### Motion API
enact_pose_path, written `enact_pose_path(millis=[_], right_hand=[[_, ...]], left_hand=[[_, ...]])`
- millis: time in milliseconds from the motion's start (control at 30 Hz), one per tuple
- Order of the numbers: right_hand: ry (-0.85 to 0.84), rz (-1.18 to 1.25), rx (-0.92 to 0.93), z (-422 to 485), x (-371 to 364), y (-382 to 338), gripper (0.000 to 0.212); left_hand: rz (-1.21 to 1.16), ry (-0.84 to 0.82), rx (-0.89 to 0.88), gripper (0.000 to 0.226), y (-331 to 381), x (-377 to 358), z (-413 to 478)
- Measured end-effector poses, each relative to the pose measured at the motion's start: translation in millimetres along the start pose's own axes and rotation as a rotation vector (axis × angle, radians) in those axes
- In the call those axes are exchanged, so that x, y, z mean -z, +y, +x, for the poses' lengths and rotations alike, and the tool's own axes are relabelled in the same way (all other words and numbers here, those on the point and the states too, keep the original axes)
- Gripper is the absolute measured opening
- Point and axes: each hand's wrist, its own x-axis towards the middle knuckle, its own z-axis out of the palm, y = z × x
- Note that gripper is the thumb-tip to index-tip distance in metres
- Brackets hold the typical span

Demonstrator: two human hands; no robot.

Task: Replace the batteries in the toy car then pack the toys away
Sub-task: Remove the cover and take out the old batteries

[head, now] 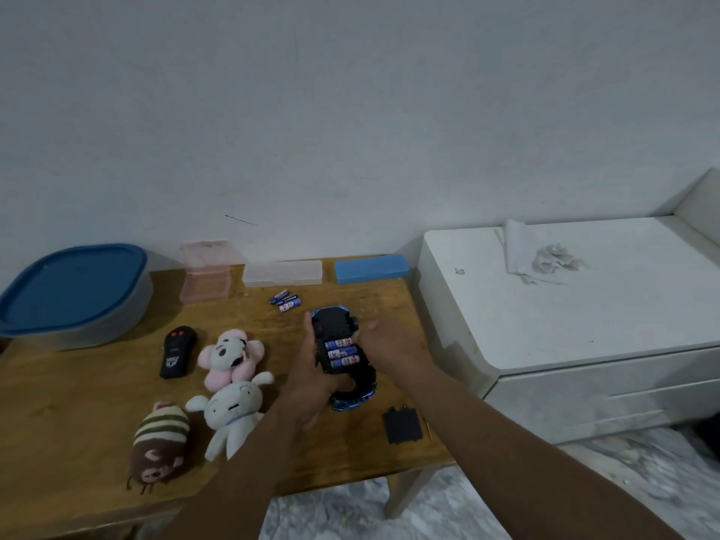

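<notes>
My right hand (383, 346) covers its own fingertips where they meet the three o'clock end of the batteries (342, 352), so I cannot tell whether I pinch one or only press it. Three cells lie side by side in the open bay; their labels are too blurred to read. My left hand (311, 380) wraps the toy car (343, 356) from its nine o'clock side, fingers along the flank and thumb curled over the near end, hiding most of that end. The car lies belly-up, just right of the table's middle, with a blue edge showing at its twelve and six o'clock tips.

The black battery cover (402, 425) lies flat at the car's five o'clock, apart from it. Loose batteries (286, 300) sit in a small cluster at its eleven o'clock. At its nine o'clock are a black remote (177, 352), a pink plush (230, 354), a white plush (233, 411) and a striped brown plush (159, 446).

The wooden table (78, 403) is cut off at the left and near edges. Along its twelve o'clock edge stand a blue-lidded tub (74, 290), a pink box (206, 272), a clear case (282, 272) and a blue case (372, 268), against a plain pale wall (350, 111). At the table's three o'clock stands a white cabinet (584, 391) with crumpled paper (553, 259) on top.
</notes>
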Motion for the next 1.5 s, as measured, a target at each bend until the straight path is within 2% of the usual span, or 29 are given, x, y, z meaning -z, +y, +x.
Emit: enact_pose_path(millis=[100, 233, 300, 367, 467, 667, 733, 800, 867, 933, 1000, 1067, 1200, 1267, 1333, 1500], right_hand=[[-0.006, 0.266, -0.160, -1.9, -3.9, -0.7, 0.007], [-0.050, 0.443, -0.210, -8.5, -4.4, 1.4, 0.008], [-0.081, 0.491, -0.196, -10.2, -3.9, 1.2, 0.017], [-0.063, 0.411, -0.149, -11.5, -3.6, 0.1, 0.024], [0.030, 0.261, -0.038, -12.2, -3.3, 1.0, 0.020], [0.025, 0.383, 0.048, -8.0, 1.9, 10.8, 0.012], [0.069, 0.397, 0.081, -4.2, 6.8, 13.8, 0.008], [0.073, 0.528, 0.079, -1.9, 12.3, 16.2, 0.006], [-0.019, 0.768, 0.030, -3.0, 18.8, 16.1, 0.012], [-0.085, 0.835, 0.003, -5.1, 24.5, 16.5, 0.020], [-0.123, 0.773, -0.019, -2.7, 25.6, 20.7, 0.021], [-0.129, 0.551, 0.031, 1.0, 22.8, 24.6, 0.020], [-0.073, -0.162, 0.467, 2.0, 19.3, 29.0, 0.004], [-0.141, -0.389, 0.656, -0.6, 19.9, 27.1, 0.012], [-0.174, -0.559, 0.777, 1.0, 19.7, 26.4, 0.018], [-0.237, -0.773, 0.889, 2.7, 20.9, 19.7, 0.026]], left_hand=[[0.006, -0.024, 0.010, 0.123, -2.1, 3.0, -1.0], [-0.007, -0.050, 0.000, 0.125, -5.7, 9.9, 0.1], [-0.013, -0.059, -0.002, 0.125, -6.1, 11.1, -0.1], [-0.010, -0.050, 0.008, 0.124, -7.2, 11.2, -0.5], [-0.008, -0.042, 0.034, 0.126, -9.0, 10.8, -0.6], [-0.040, -0.068, 0.034, 0.122, -6.6, 13.7, 3.5], [-0.036, -0.067, 0.040, 0.123, -6.7, 15.9, 5.9], [-0.031, -0.075, 0.055, 0.125, -8.0, 17.4, 8.0], [-0.026, -0.088, 0.068, 0.126, -9.2, 17.9, 8.9], [-0.020, -0.104, 0.075, 0.125, -9.5, 17.2, 8.8], [-0.013, -0.127, 0.081, 0.123, -9.3, 16.0, 9.0], [-0.011, -0.148, 0.089, 0.122, -8.9, 14.8, 8.8], [0.000, -0.210, 0.112, 0.120, -5.9, 14.3, 5.6], [0.007, -0.245, 0.130, 0.118, -4.1, 15.2, 4.5], [0.004, -0.271, 0.150, 0.118, -2.5, 17.1, 3.6], [-0.015, -0.299, 0.185, 0.119, -1.7, 21.8, -0.5]])
